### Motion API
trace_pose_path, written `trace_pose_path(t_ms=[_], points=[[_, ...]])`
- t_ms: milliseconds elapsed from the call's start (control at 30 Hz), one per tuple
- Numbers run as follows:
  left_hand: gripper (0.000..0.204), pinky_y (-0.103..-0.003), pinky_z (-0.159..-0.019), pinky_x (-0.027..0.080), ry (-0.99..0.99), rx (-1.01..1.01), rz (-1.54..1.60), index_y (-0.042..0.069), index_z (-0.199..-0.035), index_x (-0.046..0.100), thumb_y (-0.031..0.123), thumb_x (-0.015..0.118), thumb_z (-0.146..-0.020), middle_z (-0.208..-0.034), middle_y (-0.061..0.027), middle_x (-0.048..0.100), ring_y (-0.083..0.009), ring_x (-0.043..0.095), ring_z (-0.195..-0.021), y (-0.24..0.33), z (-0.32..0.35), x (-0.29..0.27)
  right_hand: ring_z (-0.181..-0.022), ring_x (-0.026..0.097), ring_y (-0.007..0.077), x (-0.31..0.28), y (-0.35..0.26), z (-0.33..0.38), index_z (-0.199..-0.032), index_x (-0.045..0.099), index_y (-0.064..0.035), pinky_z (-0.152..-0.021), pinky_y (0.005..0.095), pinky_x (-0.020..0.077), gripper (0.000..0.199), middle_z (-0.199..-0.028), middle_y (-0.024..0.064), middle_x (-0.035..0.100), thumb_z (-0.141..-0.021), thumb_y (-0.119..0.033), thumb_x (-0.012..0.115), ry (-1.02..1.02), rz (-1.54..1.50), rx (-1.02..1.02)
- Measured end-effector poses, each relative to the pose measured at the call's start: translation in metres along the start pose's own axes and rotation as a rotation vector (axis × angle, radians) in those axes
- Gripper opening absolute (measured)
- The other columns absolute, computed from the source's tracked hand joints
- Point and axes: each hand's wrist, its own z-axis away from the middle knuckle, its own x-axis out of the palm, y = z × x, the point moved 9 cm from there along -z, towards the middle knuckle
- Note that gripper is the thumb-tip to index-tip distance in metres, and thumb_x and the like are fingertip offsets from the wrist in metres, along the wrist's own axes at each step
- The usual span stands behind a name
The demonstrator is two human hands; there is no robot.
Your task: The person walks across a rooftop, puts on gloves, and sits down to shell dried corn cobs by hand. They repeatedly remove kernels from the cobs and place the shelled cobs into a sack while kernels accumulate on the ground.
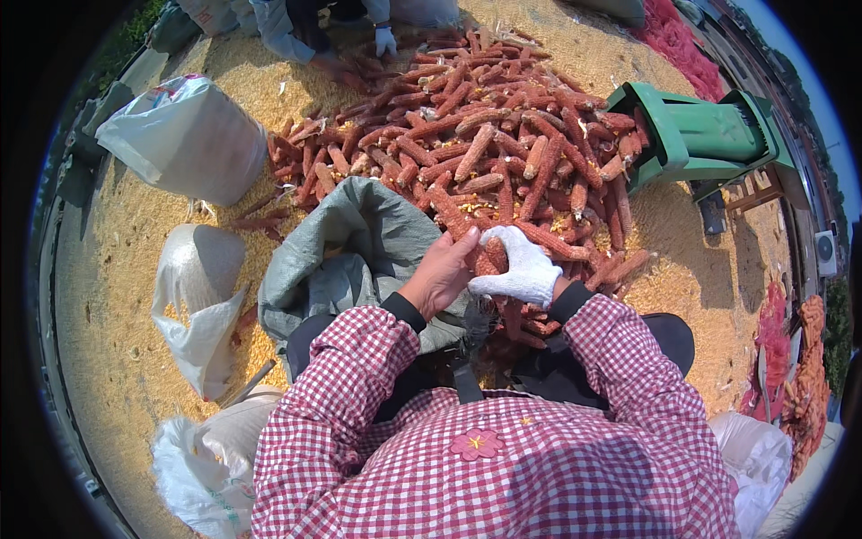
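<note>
Gripping a red corncob (490, 259) between them, the bare left hand (443, 273) and white-gloved right hand (523, 271) are closed around it over the near edge of a cob heap (503, 135). Left of the heap: a gaping grey-green sack (301, 256) nearby, a white bag (196, 144) farther off. Right of it — a green container (660, 126). At its far edge — a co-worker's gloved hand (385, 41). Yellow kernels (682, 305) surround it.

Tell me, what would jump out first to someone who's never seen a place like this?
Probably the big heap of reddish-brown corn cobs in the upper middle, spread over golden-yellow loose kernels. Just below, the bare left hand and white-gloved right hand meet around a reddish cob. The bright green box-shaped machine stands out at upper right.
</note>
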Motion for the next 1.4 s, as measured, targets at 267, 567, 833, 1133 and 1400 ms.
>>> trace_pose_path(t_ms=[267, 567, 833, 1133, 1400], points=[[0.026, -0.056, -0.091, 0.057, -0.127, 0.063, 0.200, 0.004, -0.113, 0.052, 0.028, 0.049, -0.105, -0.128, -0.0206, 0.059, -0.0388, 0.061, -0.117, 0.035, 0.011, 0.013, -0.076, 0.060, 0.0176, -0.134, 0.059, 0.006, -0.097, 0.061, -0.0022, -0.074, 0.0333, 0.0492, 0.039, -0.081, 0.0084, 0.063, -0.084, -0.036, 0.077, 0.506, -0.099, 0.212], [0.028, -0.037, -0.062, 0.047, 0.056, 0.379, -1.742, 0.005, -0.106, 0.055, 0.025, 0.068, -0.092, -0.075, -0.0098, 0.060, -0.0294, 0.058, -0.066, 0.095, 0.076, -0.018, -0.083, 0.065, 0.0271, -0.153, 0.087, 0.007, -0.101, 0.062, 0.0004, -0.078, 0.0373, 0.0501, 0.050, -0.089, 0.0141, 0.068, -0.083, -0.044, 0.076, 0.547, -0.015, 0.311], [0.025, -0.043, -0.078, 0.053, 0.406, -0.032, -2.242, 0.020, -0.101, 0.075, 0.023, 0.074, -0.076, -0.093, -0.0081, 0.069, -0.0303, 0.067, -0.092, 0.105, 0.105, -0.112, -0.072, 0.047, 0.0071, -0.113, 0.075, -0.014, -0.087, 0.058, -0.0084, -0.068, 0.0271, 0.0425, 0.029, -0.079, -0.0036, 0.054, -0.089, -0.031, 0.076, 0.390, -0.703, 0.253], [0.044, -0.032, -0.088, 0.050, -0.054, 0.223, -0.851, 0.002, -0.135, 0.055, 0.034, 0.052, -0.105, -0.121, -0.0086, 0.065, -0.0180, 0.063, -0.108, 0.036, 0.029, -0.012, -0.081, 0.059, 0.0075, -0.056, 0.049, -0.009, -0.104, 0.062, -0.0093, -0.066, 0.0222, 0.0488, 0.014, -0.097, -0.0005, 0.064, -0.095, -0.020, 0.066, 0.090, -1.150, 0.207], [0.037, -0.033, -0.080, 0.054, -0.078, 0.362, -0.887, 0.001, -0.121, 0.055, 0.027, 0.066, -0.097, -0.099, -0.0071, 0.066, -0.0229, 0.066, -0.092, -0.001, 0.003, 0.035, -0.067, 0.058, 0.0104, -0.029, 0.058, 0.008, -0.111, 0.057, -0.0057, -0.059, 0.0247, 0.0488, 0.022, -0.090, 0.0015, 0.059, -0.094, -0.016, 0.067, 0.003, -0.985, 0.373]])
